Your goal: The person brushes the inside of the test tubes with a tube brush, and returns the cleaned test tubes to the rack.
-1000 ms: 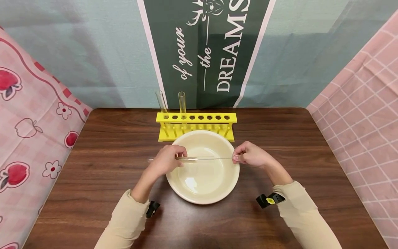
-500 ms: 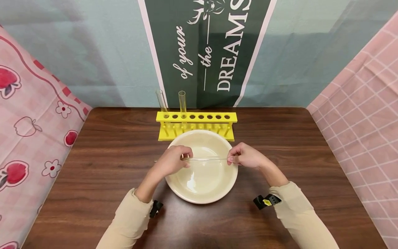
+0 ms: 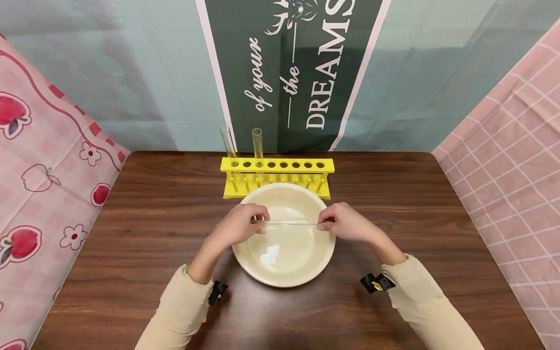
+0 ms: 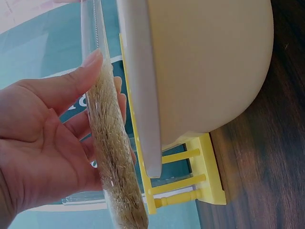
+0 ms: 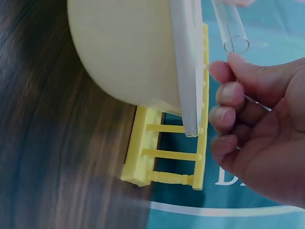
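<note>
A clear glass test tube [image 4: 90, 28] lies nearly level above a cream basin [image 3: 285, 279]. My left hand [image 3: 240, 224] grips it between thumb and fingers. Inside the tube is a test tube brush, its pale bristles [image 4: 112, 143] filling the part at and beyond my left hand. The brush's thin twisted wire runs out of the tube's open mouth [image 5: 237, 45]. My right hand [image 3: 347, 222] pinches that wire close to the mouth, fingers curled. The wire's far end shows past my fingers in the right wrist view.
Behind the basin stands a yellow test tube rack [image 3: 277, 166], partly covered by the basin's rim. Two glass test tubes, one at its left end [image 3: 228, 145] and one further right [image 3: 257, 146], stand in it. Dark wooden table [image 3: 385, 184] lies around, with cloth hung on three sides.
My right hand has moved left towards my left hand, which shifted slightly right. Less wire shows between the tube's mouth and my right fingers, so the brush sits deeper in the tube.
</note>
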Action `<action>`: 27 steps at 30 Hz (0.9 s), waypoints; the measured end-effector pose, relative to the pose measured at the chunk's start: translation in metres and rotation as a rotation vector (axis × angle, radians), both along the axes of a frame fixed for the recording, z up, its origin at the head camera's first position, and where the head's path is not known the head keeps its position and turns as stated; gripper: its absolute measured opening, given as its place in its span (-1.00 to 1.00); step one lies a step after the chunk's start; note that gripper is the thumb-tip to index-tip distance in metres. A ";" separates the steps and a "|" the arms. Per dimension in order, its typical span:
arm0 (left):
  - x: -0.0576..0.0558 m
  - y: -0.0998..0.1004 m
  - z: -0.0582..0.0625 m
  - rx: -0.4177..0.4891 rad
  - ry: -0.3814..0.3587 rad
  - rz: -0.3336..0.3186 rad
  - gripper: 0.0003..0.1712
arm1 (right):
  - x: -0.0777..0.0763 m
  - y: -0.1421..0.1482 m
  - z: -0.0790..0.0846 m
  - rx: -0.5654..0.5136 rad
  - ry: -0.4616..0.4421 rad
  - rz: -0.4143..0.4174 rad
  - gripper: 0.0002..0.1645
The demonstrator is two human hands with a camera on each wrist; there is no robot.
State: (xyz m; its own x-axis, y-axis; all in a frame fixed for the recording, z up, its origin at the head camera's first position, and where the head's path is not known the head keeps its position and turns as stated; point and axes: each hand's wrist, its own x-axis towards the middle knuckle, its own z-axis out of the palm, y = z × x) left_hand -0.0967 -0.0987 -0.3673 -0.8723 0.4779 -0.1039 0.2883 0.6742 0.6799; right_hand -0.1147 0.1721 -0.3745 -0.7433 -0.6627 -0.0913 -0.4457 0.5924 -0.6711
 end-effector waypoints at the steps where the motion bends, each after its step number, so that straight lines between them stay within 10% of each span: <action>1: 0.000 -0.001 0.000 0.006 0.001 0.001 -0.84 | 0.001 -0.001 0.000 0.012 0.063 0.017 -0.85; 10: -0.002 -0.010 -0.002 0.037 -0.009 0.002 -0.84 | 0.002 -0.006 -0.007 -0.009 0.487 0.169 -0.78; 27: -0.005 -0.014 0.001 0.065 -0.054 -0.013 -0.85 | 0.002 -0.006 -0.006 0.053 0.658 0.180 -0.65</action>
State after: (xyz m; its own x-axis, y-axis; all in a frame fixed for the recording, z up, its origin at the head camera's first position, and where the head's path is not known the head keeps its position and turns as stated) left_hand -0.1019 -0.1129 -0.3665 -0.8597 0.4968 -0.1192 0.2588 0.6246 0.7368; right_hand -0.1130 0.1658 -0.3805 -0.5342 -0.7880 0.3060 -0.8453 0.4959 -0.1988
